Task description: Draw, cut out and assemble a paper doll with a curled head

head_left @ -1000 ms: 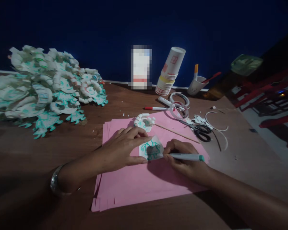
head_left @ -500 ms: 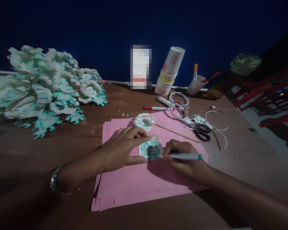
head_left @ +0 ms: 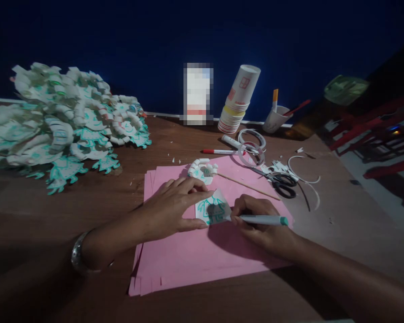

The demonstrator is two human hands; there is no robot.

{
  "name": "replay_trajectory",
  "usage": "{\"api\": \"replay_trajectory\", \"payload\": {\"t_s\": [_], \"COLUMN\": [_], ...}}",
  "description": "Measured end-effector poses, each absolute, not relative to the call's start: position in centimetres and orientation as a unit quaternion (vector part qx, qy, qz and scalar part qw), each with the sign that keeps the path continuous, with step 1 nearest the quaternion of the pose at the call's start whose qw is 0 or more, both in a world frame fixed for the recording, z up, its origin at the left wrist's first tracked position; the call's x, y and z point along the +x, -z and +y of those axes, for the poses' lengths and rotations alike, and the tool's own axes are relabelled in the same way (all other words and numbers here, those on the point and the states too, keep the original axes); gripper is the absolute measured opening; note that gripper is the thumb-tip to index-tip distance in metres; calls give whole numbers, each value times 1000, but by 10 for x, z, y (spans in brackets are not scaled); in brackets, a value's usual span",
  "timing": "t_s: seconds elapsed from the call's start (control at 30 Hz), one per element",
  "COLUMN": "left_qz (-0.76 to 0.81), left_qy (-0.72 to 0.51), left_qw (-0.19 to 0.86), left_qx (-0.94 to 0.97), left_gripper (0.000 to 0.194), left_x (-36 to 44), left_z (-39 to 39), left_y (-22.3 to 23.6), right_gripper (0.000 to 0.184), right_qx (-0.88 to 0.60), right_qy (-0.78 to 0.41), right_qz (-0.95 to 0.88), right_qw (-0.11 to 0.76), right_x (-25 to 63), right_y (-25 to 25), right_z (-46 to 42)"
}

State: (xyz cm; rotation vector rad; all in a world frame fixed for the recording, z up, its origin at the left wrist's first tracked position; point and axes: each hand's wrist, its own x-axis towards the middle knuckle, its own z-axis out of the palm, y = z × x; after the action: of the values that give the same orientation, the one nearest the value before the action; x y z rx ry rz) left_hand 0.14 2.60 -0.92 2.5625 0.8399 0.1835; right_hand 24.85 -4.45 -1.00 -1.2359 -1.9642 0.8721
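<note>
My left hand [head_left: 175, 204] lies over pink sheets with thumb and fingers spread, steadying a small white piece of paper [head_left: 218, 197] by its left side. A little dress figure with arms and legs is drawn on it in green. My right hand [head_left: 256, 220] grips a green marker pen [head_left: 267, 220], its tip close to the paper's right edge; whether it touches cannot be made out. Just beyond my left fingers rests a paper face [head_left: 207, 178] ringed with rolled white paper curls. A thin stick [head_left: 249, 186] slants away to its right.
A stack of pink paper [head_left: 182, 264] lies beneath my hands. Many paper dolls [head_left: 67, 121] are heaped at left. Behind are stacked paper cups [head_left: 239, 96], a cup with tools [head_left: 276, 120], tape rolls [head_left: 256, 154], a red-capped marker [head_left: 222, 152], and scissors [head_left: 284, 186] beside paper scraps [head_left: 279, 168].
My right hand and the marker have shifted very slightly to the right. Green marks at the figure's feet look a little fuller. My left hand stays in place on the paper.
</note>
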Motion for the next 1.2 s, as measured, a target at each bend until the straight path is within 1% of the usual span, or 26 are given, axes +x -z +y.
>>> {"api": "replay_trajectory", "payload": {"t_s": [0.23, 0.57, 0.93, 1.2], "left_qz": [309, 308, 309, 310], "left_qy": [-56, -56, -52, -56], "left_qw": [219, 217, 219, 215], "left_qx": [924, 925, 924, 924], "left_gripper": [65, 66, 66, 67], "left_x": [3, 2, 2, 3], "left_z": [26, 25, 26, 25], "left_y": [5, 7, 6, 7], "right_gripper": [8, 8, 11, 8], "right_qx": [-466, -463, -449, -448], "right_qy": [-330, -366, -384, -398], "right_qz": [-754, -743, -739, -723], "right_qw": [325, 315, 324, 343], "right_x": [249, 250, 251, 250], "right_y": [11, 8, 11, 14], "right_z": [-45, -45, -47, -45]}}
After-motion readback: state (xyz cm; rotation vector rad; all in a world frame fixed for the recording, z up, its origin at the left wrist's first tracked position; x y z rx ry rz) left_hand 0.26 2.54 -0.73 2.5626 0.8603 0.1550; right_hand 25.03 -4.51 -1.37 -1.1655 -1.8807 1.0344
